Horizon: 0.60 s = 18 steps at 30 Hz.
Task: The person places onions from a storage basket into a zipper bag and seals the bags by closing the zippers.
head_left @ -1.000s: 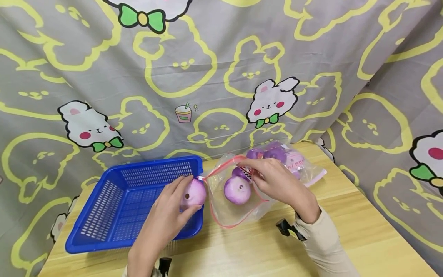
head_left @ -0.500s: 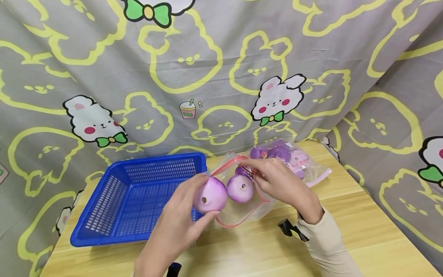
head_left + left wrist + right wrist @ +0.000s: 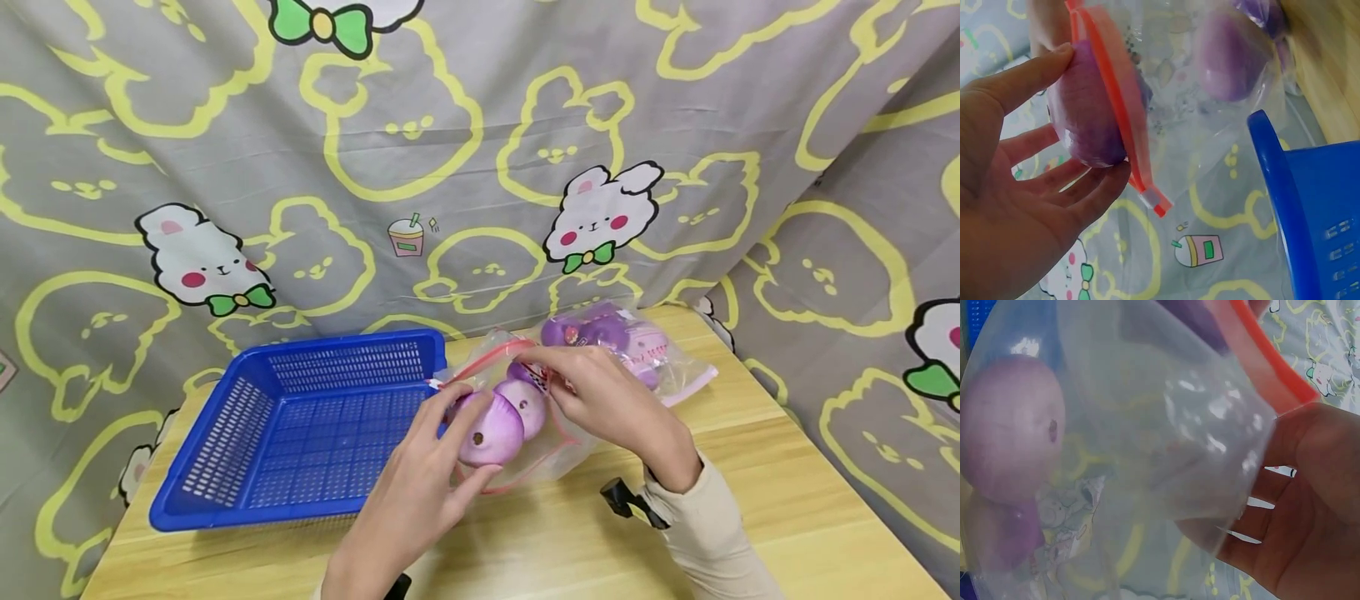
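My left hand (image 3: 416,479) grips a purple onion (image 3: 495,433), thumb on one side and fingers on the other. It holds this onion at the mouth of a clear zip bag (image 3: 551,467) with a red-orange seal strip. In the left wrist view, the held onion (image 3: 1085,106) lies against that strip (image 3: 1119,94). My right hand (image 3: 611,396) pinches the bag's rim on the right, and the mouth gapes. Another onion (image 3: 528,404) sits inside, partly behind the held one, with more purple behind it. Through the plastic, the right wrist view shows the inner onion (image 3: 1013,428).
A blue perforated basket (image 3: 247,500) stands left of the bag on the wooden table (image 3: 765,500). Behind my right hand lies a second clear bag (image 3: 678,375) with several purple things inside. A patterned grey curtain (image 3: 465,150) hangs close behind the table.
My left hand has carried the onion rightward from the basket's edge to the bag's mouth, in front of the inner onion. My right hand keeps its hold on the bag's rim.
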### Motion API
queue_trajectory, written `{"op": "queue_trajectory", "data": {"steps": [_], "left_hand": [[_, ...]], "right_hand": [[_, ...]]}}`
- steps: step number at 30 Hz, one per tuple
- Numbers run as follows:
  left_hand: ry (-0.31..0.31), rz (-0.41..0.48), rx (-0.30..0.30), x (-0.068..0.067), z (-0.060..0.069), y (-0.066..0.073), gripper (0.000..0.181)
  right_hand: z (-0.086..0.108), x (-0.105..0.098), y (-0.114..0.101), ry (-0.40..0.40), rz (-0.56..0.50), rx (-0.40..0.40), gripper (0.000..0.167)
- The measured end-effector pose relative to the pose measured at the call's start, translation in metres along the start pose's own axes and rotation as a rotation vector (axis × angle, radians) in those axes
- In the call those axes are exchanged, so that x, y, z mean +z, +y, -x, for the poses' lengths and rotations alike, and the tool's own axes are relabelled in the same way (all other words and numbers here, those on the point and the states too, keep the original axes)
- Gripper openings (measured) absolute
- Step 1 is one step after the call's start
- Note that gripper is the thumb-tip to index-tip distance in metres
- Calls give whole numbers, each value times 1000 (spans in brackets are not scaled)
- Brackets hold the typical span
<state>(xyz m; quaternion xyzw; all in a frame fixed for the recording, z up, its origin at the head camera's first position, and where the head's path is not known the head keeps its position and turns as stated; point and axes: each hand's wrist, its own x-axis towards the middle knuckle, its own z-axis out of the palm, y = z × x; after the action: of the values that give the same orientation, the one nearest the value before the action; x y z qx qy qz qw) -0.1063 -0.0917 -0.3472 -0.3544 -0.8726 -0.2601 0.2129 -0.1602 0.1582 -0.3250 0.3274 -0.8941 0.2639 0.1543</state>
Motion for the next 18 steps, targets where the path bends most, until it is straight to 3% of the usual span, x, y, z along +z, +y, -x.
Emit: {"op": "queue_trajectory", "data": {"steps": [8, 18], "left_hand": [[8, -84, 62, 7, 0, -3, 70], [-79, -174, -5, 10, 4, -3, 68]], "right_hand": [[0, 1, -2, -17, 11, 4, 43], [-1, 2, -1, -20, -7, -5, 44]]}}
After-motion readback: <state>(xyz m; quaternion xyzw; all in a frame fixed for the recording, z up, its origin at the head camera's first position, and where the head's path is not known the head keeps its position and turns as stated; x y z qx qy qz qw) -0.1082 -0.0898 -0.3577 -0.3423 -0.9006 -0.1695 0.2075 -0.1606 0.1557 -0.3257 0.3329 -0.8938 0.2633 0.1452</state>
